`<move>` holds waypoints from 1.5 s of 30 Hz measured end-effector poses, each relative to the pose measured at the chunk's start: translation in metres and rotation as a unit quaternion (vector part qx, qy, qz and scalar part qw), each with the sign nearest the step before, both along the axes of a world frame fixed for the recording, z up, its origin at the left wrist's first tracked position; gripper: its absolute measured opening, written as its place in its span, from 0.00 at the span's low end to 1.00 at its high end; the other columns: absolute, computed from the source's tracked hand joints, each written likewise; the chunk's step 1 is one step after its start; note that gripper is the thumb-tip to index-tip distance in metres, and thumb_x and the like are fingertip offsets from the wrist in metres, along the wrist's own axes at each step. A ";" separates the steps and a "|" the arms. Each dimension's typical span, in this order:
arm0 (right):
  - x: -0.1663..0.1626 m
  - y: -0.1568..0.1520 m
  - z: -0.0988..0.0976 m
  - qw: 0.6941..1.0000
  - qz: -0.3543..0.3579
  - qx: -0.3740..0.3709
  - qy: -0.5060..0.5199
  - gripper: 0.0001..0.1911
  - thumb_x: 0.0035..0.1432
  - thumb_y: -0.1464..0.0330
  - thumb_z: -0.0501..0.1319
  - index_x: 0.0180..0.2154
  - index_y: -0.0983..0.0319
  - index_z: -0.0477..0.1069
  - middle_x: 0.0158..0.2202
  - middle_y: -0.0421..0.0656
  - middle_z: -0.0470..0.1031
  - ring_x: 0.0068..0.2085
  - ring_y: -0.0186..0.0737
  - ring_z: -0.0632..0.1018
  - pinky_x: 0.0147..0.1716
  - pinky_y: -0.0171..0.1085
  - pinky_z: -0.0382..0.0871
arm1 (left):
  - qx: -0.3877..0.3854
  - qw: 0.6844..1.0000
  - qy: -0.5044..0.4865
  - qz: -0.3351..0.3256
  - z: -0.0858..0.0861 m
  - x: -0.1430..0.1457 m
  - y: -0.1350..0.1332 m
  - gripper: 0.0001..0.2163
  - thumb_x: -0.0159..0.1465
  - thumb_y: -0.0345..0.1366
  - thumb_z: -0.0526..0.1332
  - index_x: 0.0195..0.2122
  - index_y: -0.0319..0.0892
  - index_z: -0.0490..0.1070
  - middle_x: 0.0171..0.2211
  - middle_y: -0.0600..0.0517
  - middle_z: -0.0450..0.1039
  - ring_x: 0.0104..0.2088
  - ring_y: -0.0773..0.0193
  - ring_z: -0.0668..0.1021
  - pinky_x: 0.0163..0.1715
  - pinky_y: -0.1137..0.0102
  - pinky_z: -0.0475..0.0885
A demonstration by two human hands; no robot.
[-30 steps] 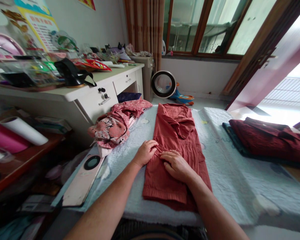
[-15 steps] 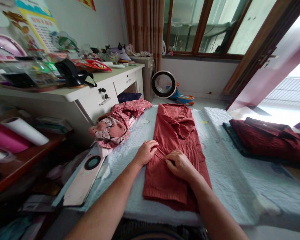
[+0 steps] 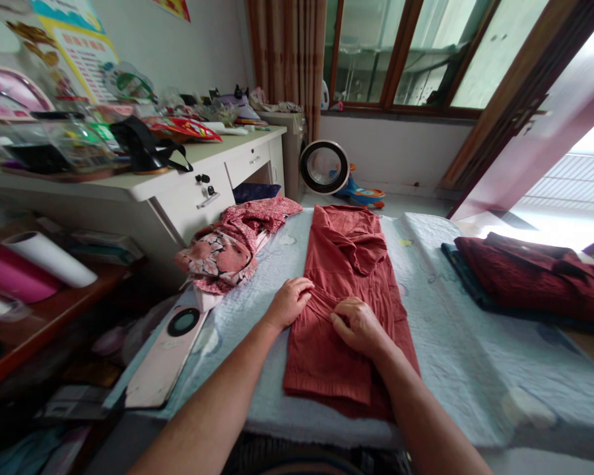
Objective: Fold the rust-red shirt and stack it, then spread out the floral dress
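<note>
A rust-red garment (image 3: 334, 359) lies lengthwise on the pale blue quilted cover in front of me, folded narrow, with a bunched part near its far end. Whether it is a shirt or trousers I cannot tell. At its left edge, about midway along, my left hand (image 3: 292, 302) pinches the cloth between thumb and fingers. My right hand (image 3: 359, 323) rests on the middle of the garment, fingers curled into the fabric and thumb toward the left. Small creases run through the cloth between the two hands.
A crumpled floral cloth (image 3: 222, 257) lies to the left, beside a pale flat panel (image 3: 163, 363) with a dark ring. Folded dark red clothes (image 3: 525, 270) are stacked on the right. A cluttered white desk (image 3: 178, 204) borders the left; an open washer door (image 3: 324, 167) stands beyond.
My right hand has shifted slightly to the right over the garment. My left hand stays at the same edge, and the garment lies almost as before.
</note>
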State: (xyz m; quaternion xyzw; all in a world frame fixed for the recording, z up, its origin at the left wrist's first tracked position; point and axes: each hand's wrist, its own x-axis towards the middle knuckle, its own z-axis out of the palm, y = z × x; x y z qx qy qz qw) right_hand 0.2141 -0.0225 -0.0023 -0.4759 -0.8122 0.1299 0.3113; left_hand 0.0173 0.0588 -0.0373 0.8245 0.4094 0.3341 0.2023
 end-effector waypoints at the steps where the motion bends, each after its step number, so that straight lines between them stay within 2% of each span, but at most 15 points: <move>1: 0.000 0.000 0.000 1.000 0.000 0.003 0.003 0.15 0.60 0.73 0.56 0.21 0.61 0.62 0.22 0.40 0.69 0.27 0.34 0.69 0.35 0.36 0.60 | 0.000 1.000 -0.001 0.000 0.000 0.000 0.000 0.10 0.63 0.26 0.60 0.43 0.42 0.77 0.46 0.49 0.78 0.49 0.59 0.77 0.54 0.61 0.70; 7: 0.000 -0.002 0.001 0.999 -0.002 0.007 0.034 0.14 0.61 0.73 0.54 0.23 0.61 0.63 0.24 0.40 0.70 0.30 0.36 0.70 0.36 0.36 0.60 | 0.003 1.000 -0.001 0.000 -0.001 0.000 0.001 0.11 0.62 0.26 0.60 0.43 0.42 0.77 0.46 0.49 0.78 0.49 0.59 0.77 0.54 0.61 0.70; 11: -0.001 -0.002 0.004 0.999 0.015 -0.008 0.050 0.09 0.62 0.74 0.54 0.32 0.61 0.72 0.32 0.42 0.77 0.36 0.38 0.75 0.42 0.38 0.63 | 0.007 1.000 -0.001 -0.001 -0.002 0.000 0.001 0.11 0.62 0.26 0.60 0.43 0.43 0.77 0.46 0.49 0.78 0.49 0.59 0.77 0.54 0.62 0.71; 14: -0.002 -0.001 0.004 0.998 0.043 -0.024 0.047 0.11 0.62 0.75 0.54 0.38 0.60 0.75 0.38 0.42 0.80 0.40 0.39 0.77 0.47 0.39 0.64 | 0.007 1.000 -0.002 0.001 -0.001 0.000 0.001 0.11 0.61 0.25 0.60 0.43 0.43 0.77 0.46 0.50 0.78 0.49 0.60 0.77 0.54 0.62 0.71; 27: -0.004 0.000 0.000 0.998 0.054 -0.038 0.018 0.14 0.59 0.75 0.55 0.42 0.61 0.76 0.46 0.45 0.80 0.48 0.42 0.77 0.53 0.43 0.64 | 0.007 1.000 -0.003 0.004 0.000 0.001 0.000 0.11 0.62 0.26 0.60 0.42 0.43 0.77 0.46 0.50 0.78 0.49 0.60 0.77 0.54 0.62 0.71; 36: -0.005 0.001 0.005 0.998 0.036 -0.045 0.003 0.11 0.58 0.75 0.56 0.36 0.62 0.77 0.34 0.44 0.80 0.37 0.40 0.78 0.44 0.39 0.67 | 0.004 1.000 -0.005 0.000 0.001 0.000 0.000 0.11 0.62 0.27 0.59 0.42 0.43 0.77 0.46 0.49 0.78 0.48 0.59 0.77 0.54 0.61 0.71; 45: 0.001 0.002 0.005 0.999 0.032 -0.026 0.008 0.13 0.60 0.74 0.55 0.29 0.61 0.76 0.27 0.43 0.78 0.32 0.38 0.76 0.39 0.36 0.68 | 0.008 1.000 -0.001 -0.001 -0.001 0.000 0.000 0.11 0.62 0.26 0.60 0.43 0.43 0.77 0.46 0.49 0.78 0.49 0.59 0.77 0.54 0.62 0.71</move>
